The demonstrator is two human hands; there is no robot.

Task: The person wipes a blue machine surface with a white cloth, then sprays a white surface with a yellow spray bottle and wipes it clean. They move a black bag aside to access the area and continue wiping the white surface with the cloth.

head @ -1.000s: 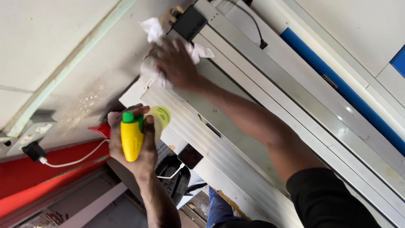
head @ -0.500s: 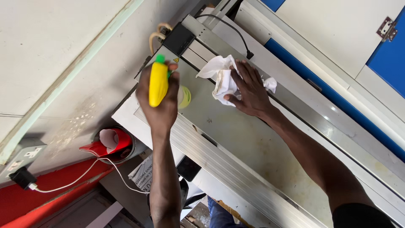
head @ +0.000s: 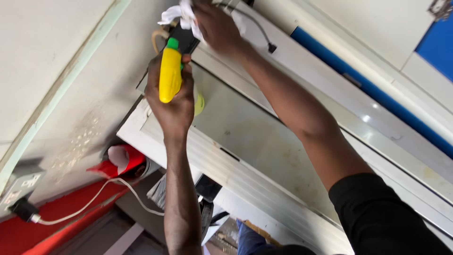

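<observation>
My left hand (head: 173, 111) grips a yellow spray bottle (head: 170, 80) with a green top, held against the end of a white metal panel (head: 250, 137). A yellow-green round sticker (head: 200, 105) shows just behind that hand. My right hand (head: 218, 26) presses a crumpled white cloth (head: 181, 13) onto a black fitting (head: 183, 41) at the panel's far end, right above the bottle. The right arm in a black sleeve (head: 377, 217) reaches across the panel.
A thin black cable (head: 258, 27) runs from the black fitting. Pale ribbed frames and a blue strip (head: 368, 87) lie to the right. On the left wall are a socket (head: 21, 185), a black plug (head: 21, 210) with white cord (head: 94, 204), and a red-and-white object (head: 118, 163).
My right hand has carried the cloth from the panel's face up onto the black fitting. My left hand keeps the bottle close beside it; the view has shifted.
</observation>
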